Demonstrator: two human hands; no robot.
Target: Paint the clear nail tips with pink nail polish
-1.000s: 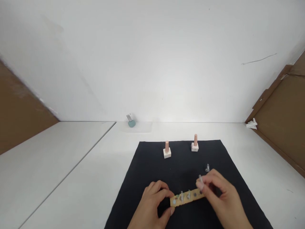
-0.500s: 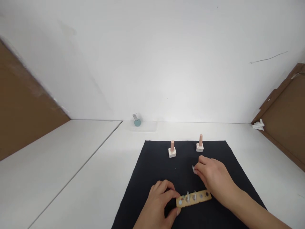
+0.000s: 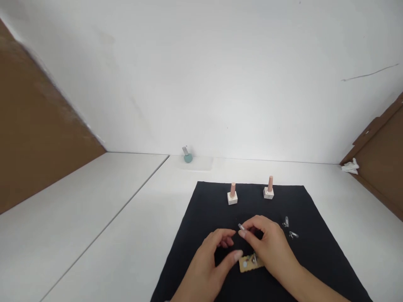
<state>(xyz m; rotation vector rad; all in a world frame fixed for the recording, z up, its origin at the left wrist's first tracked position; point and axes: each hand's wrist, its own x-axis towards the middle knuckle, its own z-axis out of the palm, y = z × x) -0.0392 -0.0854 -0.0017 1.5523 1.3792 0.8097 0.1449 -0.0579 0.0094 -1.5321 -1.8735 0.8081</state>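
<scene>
Spreading beneath your hands, the black cloth (image 3: 208,209) bears the small things near you. Your right hand (image 3: 270,245) slants in from the lower right, fingers curled, hiding the right part of the tan strip (image 3: 246,265) that lies on the cloth. Your left hand (image 3: 209,260) comes from the lower left, thumb and forefinger wide apart, thumb tip by the strip's left end. Farther back stand two pink-capped bottles (image 3: 232,199). Two clear pieces (image 3: 294,234) lie right of your right hand; its thumb and forefinger pinch a third clear piece (image 3: 241,227).
</scene>
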